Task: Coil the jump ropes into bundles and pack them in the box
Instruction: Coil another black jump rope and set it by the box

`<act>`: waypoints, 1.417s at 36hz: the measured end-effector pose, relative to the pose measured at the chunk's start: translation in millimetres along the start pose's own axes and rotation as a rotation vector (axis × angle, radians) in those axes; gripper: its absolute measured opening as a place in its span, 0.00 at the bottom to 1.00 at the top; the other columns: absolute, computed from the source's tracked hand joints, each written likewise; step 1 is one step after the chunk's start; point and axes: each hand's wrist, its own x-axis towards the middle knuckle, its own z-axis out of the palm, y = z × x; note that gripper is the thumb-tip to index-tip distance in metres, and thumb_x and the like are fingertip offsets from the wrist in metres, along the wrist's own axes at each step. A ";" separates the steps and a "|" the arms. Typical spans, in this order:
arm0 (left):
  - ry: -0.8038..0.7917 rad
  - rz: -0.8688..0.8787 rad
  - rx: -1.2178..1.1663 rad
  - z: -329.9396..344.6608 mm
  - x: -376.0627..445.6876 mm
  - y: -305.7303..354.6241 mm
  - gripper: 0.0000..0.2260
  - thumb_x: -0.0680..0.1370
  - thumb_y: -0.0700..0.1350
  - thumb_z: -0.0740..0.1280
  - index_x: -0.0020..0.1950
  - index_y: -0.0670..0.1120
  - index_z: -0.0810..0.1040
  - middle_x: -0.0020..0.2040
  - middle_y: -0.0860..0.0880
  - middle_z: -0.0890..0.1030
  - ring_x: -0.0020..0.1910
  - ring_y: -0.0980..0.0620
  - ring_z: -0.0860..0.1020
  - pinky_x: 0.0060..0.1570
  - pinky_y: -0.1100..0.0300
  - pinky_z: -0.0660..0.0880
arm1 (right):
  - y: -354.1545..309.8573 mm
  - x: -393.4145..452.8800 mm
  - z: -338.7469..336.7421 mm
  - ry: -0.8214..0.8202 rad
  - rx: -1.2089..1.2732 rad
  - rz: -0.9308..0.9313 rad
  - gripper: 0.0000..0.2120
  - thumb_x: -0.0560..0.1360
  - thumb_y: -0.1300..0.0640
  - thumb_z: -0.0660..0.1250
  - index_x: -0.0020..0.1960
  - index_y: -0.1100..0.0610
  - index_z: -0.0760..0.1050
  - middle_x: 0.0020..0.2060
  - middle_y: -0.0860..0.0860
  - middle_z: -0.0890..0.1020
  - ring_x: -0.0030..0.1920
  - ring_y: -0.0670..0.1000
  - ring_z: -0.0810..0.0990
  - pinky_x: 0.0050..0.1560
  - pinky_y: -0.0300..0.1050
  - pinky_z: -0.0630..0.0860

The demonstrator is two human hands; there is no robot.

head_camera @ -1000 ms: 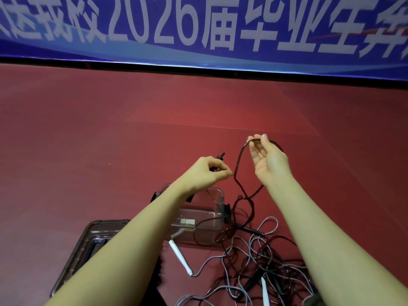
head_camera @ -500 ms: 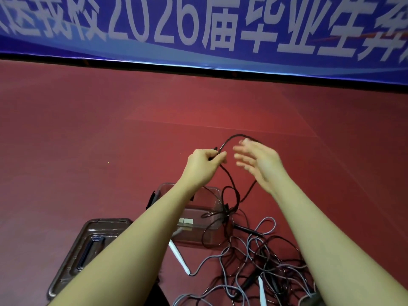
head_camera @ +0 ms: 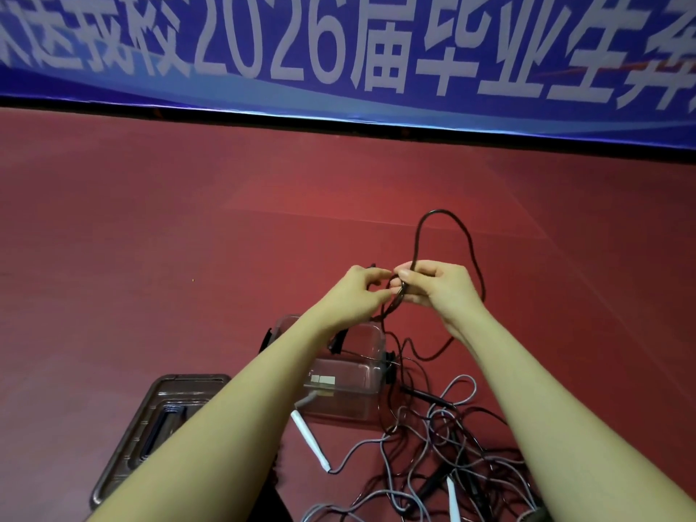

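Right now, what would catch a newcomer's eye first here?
Mid-frame, the left hand and right hand meet, pinching a black jump rope whose loop arches above them. Below them on the red floor lie a clear plastic box and a tangle of grey and black ropes. A blue banner spans the top.

L hand & R hand meet mid-air, both pinching black rope; loop stands above R hand. Below: clear box, lid to its left, rope tangle w/ white handle on red floor. Blue banner behind.
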 end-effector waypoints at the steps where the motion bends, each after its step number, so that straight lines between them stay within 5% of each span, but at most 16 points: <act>1: -0.013 0.005 0.002 0.1 -0.7 -0.4 0.18 0.79 0.48 0.64 0.69 0.47 0.72 0.61 0.48 0.74 0.54 0.57 0.73 0.47 0.69 0.69 | -1.3 -0.4 -0.4 0.005 0.004 -0.010 0.04 0.75 0.67 0.66 0.43 0.62 0.79 0.37 0.59 0.82 0.35 0.49 0.83 0.35 0.37 0.79; 7: 0.029 0.056 0.025 3.4 4.3 -9.4 0.25 0.72 0.49 0.74 0.67 0.52 0.72 0.56 0.51 0.78 0.45 0.54 0.78 0.46 0.61 0.76 | -2.7 0.0 -1.3 0.038 0.104 -0.016 0.03 0.74 0.66 0.68 0.43 0.62 0.79 0.35 0.58 0.83 0.37 0.53 0.84 0.39 0.42 0.80; 11: 0.151 0.124 0.062 8.7 4.4 -9.0 0.14 0.76 0.46 0.69 0.62 0.53 0.77 0.45 0.52 0.82 0.41 0.54 0.78 0.43 0.65 0.72 | -2.6 2.0 -1.6 0.083 0.142 -0.034 0.04 0.74 0.65 0.69 0.41 0.61 0.79 0.33 0.55 0.83 0.36 0.51 0.84 0.39 0.41 0.80; 16: 0.279 0.169 0.019 9.0 4.8 -4.7 0.13 0.79 0.43 0.65 0.63 0.51 0.78 0.37 0.56 0.79 0.31 0.64 0.73 0.34 0.74 0.67 | 0.3 7.0 -4.9 0.218 -0.139 -0.124 0.12 0.74 0.57 0.70 0.35 0.63 0.78 0.28 0.52 0.77 0.28 0.44 0.75 0.30 0.36 0.74; 21: 0.281 0.224 0.001 10.3 6.3 -5.6 0.13 0.80 0.43 0.62 0.62 0.57 0.76 0.37 0.50 0.81 0.33 0.56 0.75 0.35 0.68 0.70 | 1.0 7.1 -6.9 0.225 -0.167 -0.169 0.11 0.76 0.58 0.67 0.35 0.58 0.78 0.30 0.50 0.78 0.32 0.46 0.77 0.33 0.38 0.75; 27: 0.259 0.198 0.075 17.0 11.0 -5.6 0.12 0.81 0.42 0.60 0.61 0.51 0.79 0.37 0.50 0.81 0.26 0.63 0.73 0.29 0.74 0.65 | 3.0 6.8 -0.1 0.223 -0.097 -0.186 0.10 0.78 0.61 0.64 0.38 0.60 0.75 0.28 0.53 0.79 0.27 0.48 0.78 0.32 0.40 0.77; 31: 0.223 0.232 0.172 17.3 9.2 -5.6 0.14 0.81 0.41 0.60 0.64 0.49 0.77 0.47 0.49 0.84 0.43 0.54 0.80 0.40 0.74 0.69 | 3.4 6.2 2.5 0.244 -0.067 -0.187 0.11 0.79 0.59 0.63 0.38 0.60 0.73 0.23 0.48 0.79 0.27 0.48 0.78 0.36 0.45 0.78; 33: 0.192 0.252 0.229 17.3 10.0 -7.3 0.14 0.81 0.42 0.60 0.65 0.49 0.76 0.51 0.48 0.83 0.49 0.50 0.79 0.48 0.63 0.74 | 3.0 5.7 2.3 0.251 -0.071 -0.191 0.11 0.79 0.58 0.63 0.38 0.61 0.73 0.24 0.49 0.79 0.27 0.49 0.78 0.37 0.47 0.78; 35: 0.188 0.239 0.318 17.3 10.3 -8.4 0.12 0.80 0.45 0.60 0.63 0.50 0.76 0.47 0.47 0.80 0.48 0.46 0.78 0.47 0.53 0.75 | 1.9 5.1 3.2 0.258 -0.076 -0.197 0.12 0.79 0.58 0.63 0.39 0.62 0.72 0.25 0.49 0.78 0.26 0.49 0.77 0.36 0.47 0.77; 42: 0.182 0.223 0.437 13.7 6.3 -16.7 0.18 0.80 0.55 0.60 0.43 0.41 0.75 0.42 0.47 0.68 0.37 0.45 0.71 0.37 0.54 0.70 | -7.1 1.8 3.4 0.392 -0.026 -0.218 0.13 0.80 0.56 0.59 0.38 0.58 0.70 0.26 0.51 0.75 0.22 0.47 0.75 0.26 0.39 0.73; 51: 0.057 0.281 0.500 10.8 6.4 -25.2 0.14 0.81 0.52 0.60 0.48 0.41 0.76 0.45 0.50 0.67 0.37 0.47 0.71 0.39 0.54 0.70 | -13.0 6.3 -3.8 0.437 0.377 -0.217 0.11 0.83 0.58 0.54 0.43 0.60 0.67 0.32 0.56 0.78 0.30 0.50 0.81 0.34 0.41 0.79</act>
